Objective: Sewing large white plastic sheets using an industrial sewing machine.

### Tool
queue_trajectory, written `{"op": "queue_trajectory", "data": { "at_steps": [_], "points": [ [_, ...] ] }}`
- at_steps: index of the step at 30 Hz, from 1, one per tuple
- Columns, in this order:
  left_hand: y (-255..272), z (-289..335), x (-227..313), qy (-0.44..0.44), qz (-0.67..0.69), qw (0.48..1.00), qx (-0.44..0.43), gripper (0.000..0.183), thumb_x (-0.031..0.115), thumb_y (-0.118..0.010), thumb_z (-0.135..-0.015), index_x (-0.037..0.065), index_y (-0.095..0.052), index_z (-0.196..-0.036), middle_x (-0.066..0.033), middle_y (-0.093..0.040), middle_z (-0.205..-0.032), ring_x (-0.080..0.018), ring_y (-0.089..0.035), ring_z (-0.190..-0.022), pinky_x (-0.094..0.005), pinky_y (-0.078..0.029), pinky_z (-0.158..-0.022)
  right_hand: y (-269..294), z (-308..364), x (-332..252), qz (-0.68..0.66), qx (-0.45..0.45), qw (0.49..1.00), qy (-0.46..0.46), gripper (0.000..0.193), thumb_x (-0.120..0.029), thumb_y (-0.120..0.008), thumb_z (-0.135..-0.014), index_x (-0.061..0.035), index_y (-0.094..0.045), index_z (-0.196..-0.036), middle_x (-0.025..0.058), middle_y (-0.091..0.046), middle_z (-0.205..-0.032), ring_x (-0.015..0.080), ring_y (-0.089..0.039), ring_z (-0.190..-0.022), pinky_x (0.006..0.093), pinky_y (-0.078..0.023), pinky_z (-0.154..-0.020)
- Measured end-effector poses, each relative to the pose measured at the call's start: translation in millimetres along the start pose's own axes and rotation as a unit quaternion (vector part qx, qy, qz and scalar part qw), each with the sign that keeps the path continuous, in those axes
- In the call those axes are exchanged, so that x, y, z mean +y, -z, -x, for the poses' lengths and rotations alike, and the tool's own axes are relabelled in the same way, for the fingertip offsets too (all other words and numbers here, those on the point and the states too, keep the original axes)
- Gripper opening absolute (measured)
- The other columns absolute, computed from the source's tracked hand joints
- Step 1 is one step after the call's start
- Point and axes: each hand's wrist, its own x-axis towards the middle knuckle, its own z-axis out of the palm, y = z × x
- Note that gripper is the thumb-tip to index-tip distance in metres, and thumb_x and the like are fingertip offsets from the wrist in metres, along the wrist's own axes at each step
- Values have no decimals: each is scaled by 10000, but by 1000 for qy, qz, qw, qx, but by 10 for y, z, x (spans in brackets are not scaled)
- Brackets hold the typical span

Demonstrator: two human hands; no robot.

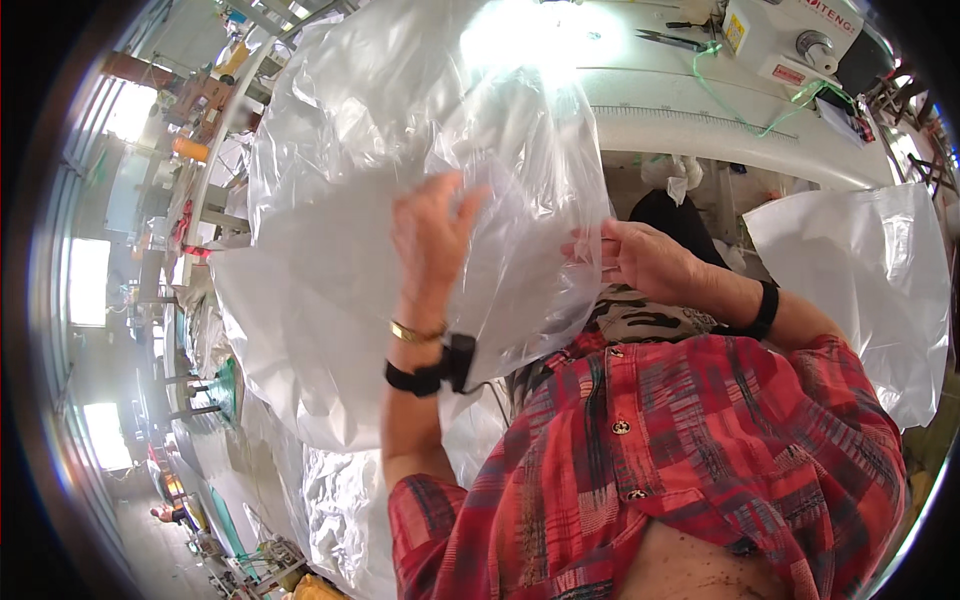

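A large sheet of clear plastic film (330, 290), glossy and creased, spreads over the table and hangs down toward my lap. Over its middle is my left hand (430, 235), slightly blurred, with the thumb held apart from the fingers and nothing seen in them. At the film's right edge, my right hand (650, 262) has its fingers around the margin; the fingertips show through the film. Whether the film is one layer or a bag I cannot tell.
Along the back runs a white worktable (660, 85) with a ruler scale. A white sewing machine (790, 40), scissors (670, 40) and green string (705, 85) are on it. More plastic film (860, 290) hangs at my right. A bright lamp (540, 35) glares at the top.
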Motion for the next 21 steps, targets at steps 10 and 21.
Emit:
{"op": "queue_trajectory", "data": {
  "at_steps": [10, 21],
  "points": [
    [-99, 429, 138, 125, 43, 991, -3, 148, 180, -716, -807, 82, -627, -743, -50, -590, -648, -243, -583, -688, -357, -398, -841, 35, -221, 199, 170, 10, 985, -3, 255, -193, -533, -977, 14, -642, -1079, 124, -708, -1029, 191, -670, -975, 305, -501, -865],
    [-30, 111, 912, -53, 16, 998, 12, 171, 199, -697, -833, 40, -643, -868, -87, -613, -767, -281, -594, -678, -399, -447, -666, 12, -232, 427, 285, -27, 958, 30, 312, -235, -495, -988, 21, -673, -989, 64, -710, -892, 111, -651, -805, 261, -523, -691]
  ]
}}
